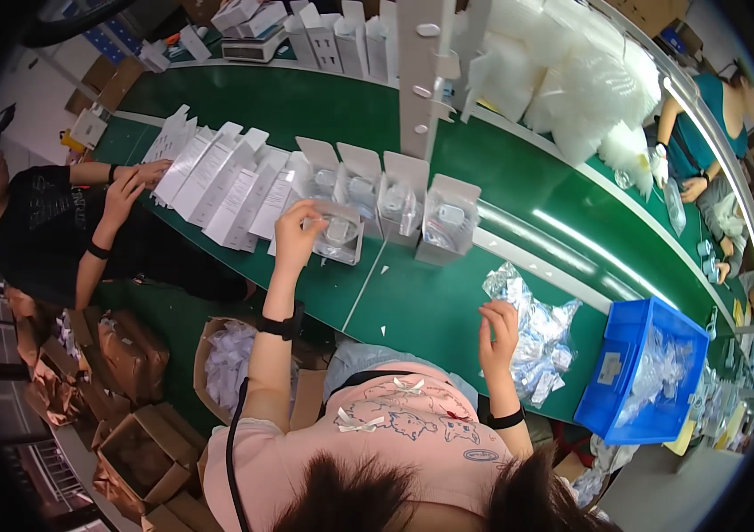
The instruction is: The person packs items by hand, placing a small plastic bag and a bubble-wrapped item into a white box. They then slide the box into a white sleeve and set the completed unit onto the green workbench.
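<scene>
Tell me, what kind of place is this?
It looks like a packing workshop, maybe part of a factory. Open white boxes stand in a row on a long green workbench, a blue bin holds clear plastic bags, and other people are at the benches too.

Five filled open boxes (402, 168); one blue bin (597, 403).

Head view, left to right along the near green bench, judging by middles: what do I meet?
Co-worker in black, row of tall white cartons, wearer's left hand, rightmost open white carton, wearer's right hand, pile of clear plastic packets, blue plastic bin.
</scene>
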The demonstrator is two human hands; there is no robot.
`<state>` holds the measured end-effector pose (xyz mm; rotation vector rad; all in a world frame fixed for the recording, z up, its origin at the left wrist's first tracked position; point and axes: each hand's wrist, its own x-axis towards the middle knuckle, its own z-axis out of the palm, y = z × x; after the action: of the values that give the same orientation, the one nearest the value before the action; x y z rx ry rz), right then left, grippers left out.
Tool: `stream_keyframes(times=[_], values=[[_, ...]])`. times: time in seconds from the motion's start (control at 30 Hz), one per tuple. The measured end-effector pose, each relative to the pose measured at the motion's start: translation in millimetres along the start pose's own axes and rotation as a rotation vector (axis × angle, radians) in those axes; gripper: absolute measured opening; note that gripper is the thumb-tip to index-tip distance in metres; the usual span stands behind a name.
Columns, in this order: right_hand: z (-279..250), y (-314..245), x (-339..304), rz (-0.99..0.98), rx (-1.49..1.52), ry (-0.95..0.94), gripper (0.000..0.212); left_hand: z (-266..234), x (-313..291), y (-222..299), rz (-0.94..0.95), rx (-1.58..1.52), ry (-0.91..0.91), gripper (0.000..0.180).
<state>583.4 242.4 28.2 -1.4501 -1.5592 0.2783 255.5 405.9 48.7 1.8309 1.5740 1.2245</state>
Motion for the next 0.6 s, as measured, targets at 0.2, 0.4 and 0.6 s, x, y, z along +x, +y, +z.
stream_keyframes(times=[0.2, 0.4, 0.6], values=[[16, -5, 14, -0.098, -0.03, -0.091, 0.016, -22, 22, 2, -0.121, -0.15, -0.002, 0.028], [19, -7, 6, -0.022, -0.001, -0.097, 0.015, -98, 75, -22, 0.03, 1.01, 0.328, 0.073], [26, -14, 8, -0.083, 0.005, -0.108, 0.016, -127, 72, -118, -0.121, 1.107, 0.327, 0.064]])
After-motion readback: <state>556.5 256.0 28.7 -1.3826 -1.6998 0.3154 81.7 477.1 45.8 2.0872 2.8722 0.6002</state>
